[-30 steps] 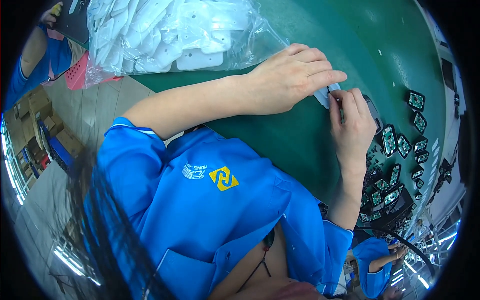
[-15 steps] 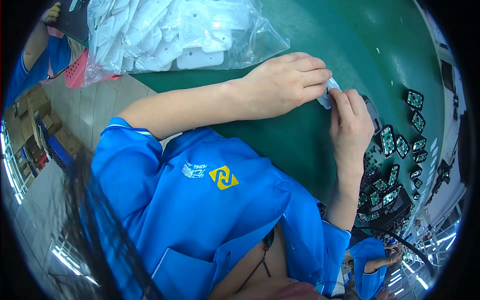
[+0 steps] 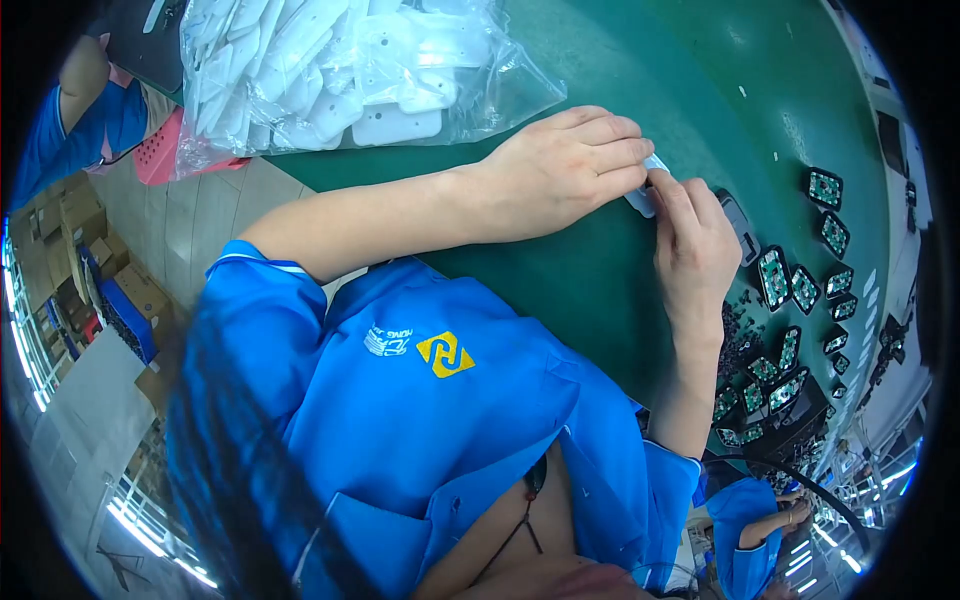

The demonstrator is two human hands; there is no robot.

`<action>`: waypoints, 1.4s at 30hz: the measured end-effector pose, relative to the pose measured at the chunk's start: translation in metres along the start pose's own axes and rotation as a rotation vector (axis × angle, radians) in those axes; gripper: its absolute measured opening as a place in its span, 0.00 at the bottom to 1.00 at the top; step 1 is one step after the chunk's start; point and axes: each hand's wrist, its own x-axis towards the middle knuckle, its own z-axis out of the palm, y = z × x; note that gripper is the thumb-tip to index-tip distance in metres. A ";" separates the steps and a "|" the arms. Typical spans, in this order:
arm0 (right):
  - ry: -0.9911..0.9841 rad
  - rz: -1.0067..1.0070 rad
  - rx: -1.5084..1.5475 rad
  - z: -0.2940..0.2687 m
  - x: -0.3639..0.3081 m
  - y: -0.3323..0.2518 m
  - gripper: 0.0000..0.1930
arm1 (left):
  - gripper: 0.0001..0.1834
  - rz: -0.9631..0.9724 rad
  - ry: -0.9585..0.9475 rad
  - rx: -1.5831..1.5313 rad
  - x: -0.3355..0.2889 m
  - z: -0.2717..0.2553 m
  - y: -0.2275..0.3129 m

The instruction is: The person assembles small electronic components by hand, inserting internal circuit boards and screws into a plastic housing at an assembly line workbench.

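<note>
Out over the green table, both my hands meet on a small white plastic piece. My left hand [image 3: 575,170] reaches across from the left, its fingers closed on the piece's left side. On the other side my right hand [image 3: 697,240] pinches it between thumb and fingers. Only slivers of the white plastic piece [image 3: 640,203] show between the fingers, so its full shape is hidden. Just beyond my right hand lies a dark grey oval housing [image 3: 738,225]. To the upper left, a clear plastic bag [image 3: 520,95] is full of white plastic covers [image 3: 395,127].
Several black housings with green circuit boards [image 3: 773,278] are spread along the right of the green table [image 3: 600,320]. Small black parts [image 3: 738,335] are heaped by my right forearm, near a black cable [image 3: 800,475]. Co-workers in blue are at the far left and lower right.
The view has shifted slightly. Both hands stay together on the white plastic piece, with only slight finger movement.
</note>
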 end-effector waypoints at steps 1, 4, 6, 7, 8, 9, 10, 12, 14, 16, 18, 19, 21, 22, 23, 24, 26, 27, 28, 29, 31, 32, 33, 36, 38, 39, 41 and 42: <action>0.005 -0.021 -0.011 0.000 0.000 0.000 0.13 | 0.15 -0.011 -0.006 -0.009 0.000 -0.001 -0.001; 0.004 -0.007 -0.001 0.003 -0.001 0.000 0.12 | 0.16 -0.025 -0.015 -0.046 0.000 -0.002 -0.001; 0.006 -0.008 0.001 0.003 0.000 0.001 0.12 | 0.16 -0.037 -0.002 -0.067 0.000 -0.001 -0.002; 0.006 -0.007 0.001 0.003 0.000 0.001 0.12 | 0.16 -0.048 0.010 -0.090 0.000 0.000 -0.002; 0.007 -0.007 0.000 0.002 0.000 0.000 0.12 | 0.16 -0.047 0.011 -0.091 0.000 -0.001 -0.002; -0.005 -0.007 -0.006 0.001 0.001 0.000 0.12 | 0.16 -0.055 0.008 -0.093 -0.001 -0.001 -0.002; -0.016 -0.008 -0.011 0.000 0.002 -0.001 0.12 | 0.16 -0.064 0.005 -0.093 -0.001 -0.001 -0.002; -0.014 -0.009 -0.015 0.000 0.001 0.000 0.12 | 0.16 -0.062 0.000 -0.096 -0.001 -0.001 -0.003; -0.012 -0.011 -0.020 -0.001 0.001 0.001 0.12 | 0.16 -0.060 -0.003 -0.099 -0.001 -0.001 -0.003; -0.016 0.002 0.017 -0.002 -0.001 0.002 0.12 | 0.16 -0.051 -0.003 -0.101 -0.001 -0.001 -0.003; -0.005 -0.003 0.032 -0.007 -0.001 0.000 0.12 | 0.16 -0.055 -0.002 -0.102 -0.001 -0.002 -0.003; 0.006 -0.008 0.048 -0.010 -0.001 -0.001 0.13 | 0.16 -0.060 -0.003 -0.104 -0.001 -0.002 -0.003; 0.196 -0.044 0.049 -0.016 -0.005 0.010 0.14 | 0.15 -0.066 -0.017 -0.127 -0.001 -0.003 -0.005; 0.230 0.000 -0.027 -0.025 -0.006 0.011 0.15 | 0.15 -0.074 -0.031 -0.147 -0.001 -0.003 -0.005; 0.195 0.059 -0.113 -0.036 -0.009 0.011 0.17 | 0.15 -0.074 -0.031 -0.149 -0.001 -0.004 -0.005; 0.157 0.098 -0.195 -0.040 -0.014 0.014 0.18 | 0.15 -0.073 -0.031 -0.150 -0.001 -0.004 -0.006; 0.028 0.182 -0.233 -0.043 -0.027 0.026 0.20 | 0.15 -0.067 -0.030 -0.152 0.000 -0.004 -0.006; 0.029 0.182 -0.235 -0.039 -0.031 0.027 0.20 | 0.16 -0.069 -0.030 -0.156 0.000 -0.005 -0.006; 0.024 0.235 -0.141 -0.035 -0.034 0.028 0.20 | 0.17 -0.070 -0.031 -0.159 0.000 -0.005 -0.006; 0.020 0.287 -0.046 -0.033 -0.035 0.028 0.19 | 0.17 -0.069 -0.031 -0.158 0.000 -0.005 -0.006; 0.052 0.283 -0.010 -0.032 -0.030 0.019 0.19 | 0.23 -0.100 -0.045 -0.224 -0.001 -0.006 -0.007; 0.110 0.243 0.056 -0.030 -0.027 0.014 0.19 | 0.23 -0.100 -0.043 -0.221 -0.001 -0.007 -0.008; 0.167 0.202 0.123 -0.028 -0.023 0.009 0.20 | 0.25 -0.128 0.051 -0.309 0.000 -0.008 -0.009; 0.154 0.101 0.191 -0.019 -0.008 -0.009 0.20 | 0.27 -0.161 0.168 -0.397 -0.001 -0.019 -0.016; 0.142 0.059 0.212 -0.012 0.001 -0.015 0.20 | 0.27 -0.234 0.146 -0.431 -0.006 -0.025 -0.019; 0.131 0.037 0.208 -0.010 0.004 -0.017 0.20 | 0.26 -0.243 0.125 -0.418 -0.010 -0.024 -0.018; 0.118 0.027 0.210 -0.004 0.007 -0.018 0.19 | 0.25 -0.215 0.117 -0.407 -0.017 -0.020 -0.018; 0.102 0.012 0.175 -0.003 0.008 -0.018 0.19 | 0.23 -0.181 0.106 -0.402 -0.019 -0.018 -0.019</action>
